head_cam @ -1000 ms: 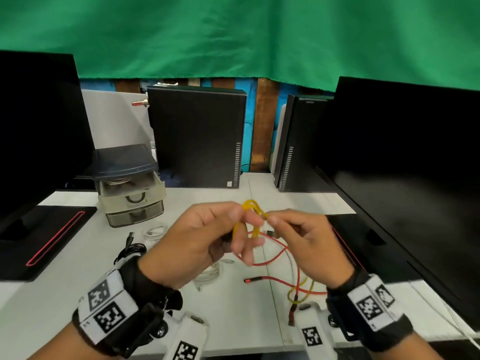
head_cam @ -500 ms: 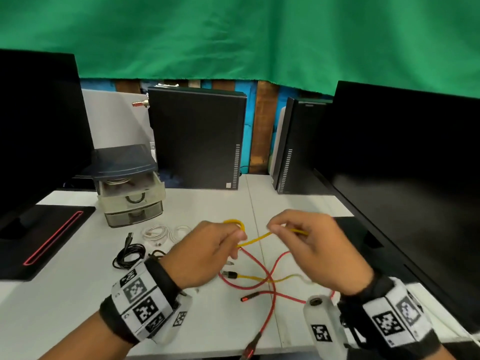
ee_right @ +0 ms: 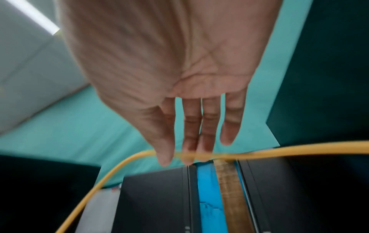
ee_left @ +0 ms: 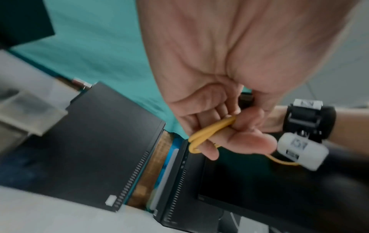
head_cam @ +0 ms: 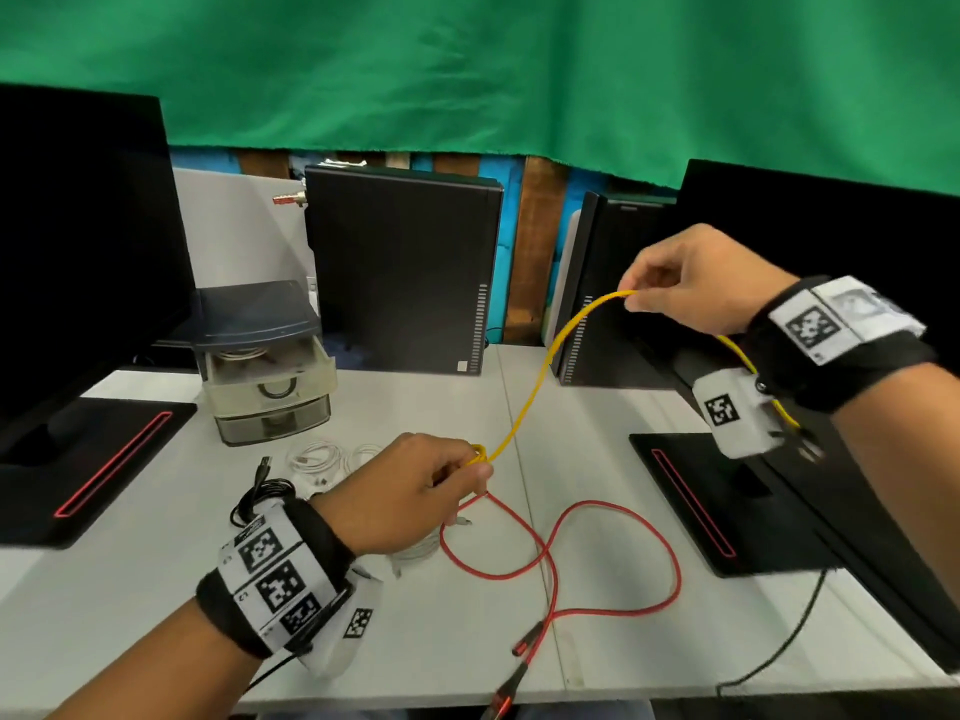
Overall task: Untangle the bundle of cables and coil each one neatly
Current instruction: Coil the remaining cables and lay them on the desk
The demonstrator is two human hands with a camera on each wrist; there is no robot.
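Note:
A yellow cable [head_cam: 540, 376] stretches through the air between my two hands. My left hand [head_cam: 480, 467] pinches a small folded loop of it low over the table; the left wrist view shows the yellow cable [ee_left: 207, 130] doubled between thumb and fingers of that left hand [ee_left: 219, 134]. My right hand [head_cam: 636, 298] is raised at the upper right and pinches the cable at its fingertips. Past it the cable trails under my right wrist. In the right wrist view the yellow cable [ee_right: 299, 149] crosses the tips of my right hand [ee_right: 179, 157]. A red cable [head_cam: 670, 558] lies in loose loops on the white table [head_cam: 130, 589].
White coiled cables [head_cam: 322, 459] and a black coiled cable [head_cam: 260, 491] lie left of my left hand. A small drawer unit [head_cam: 265, 366] and two black computer cases [head_cam: 400, 267] stand behind. Monitor bases [head_cam: 696, 501] flank the table on both sides.
My hands have drawn apart: the right one rose up and to the right along the yellow cable. The yellow cable has lifted clear of the red one, which now lies on the table.

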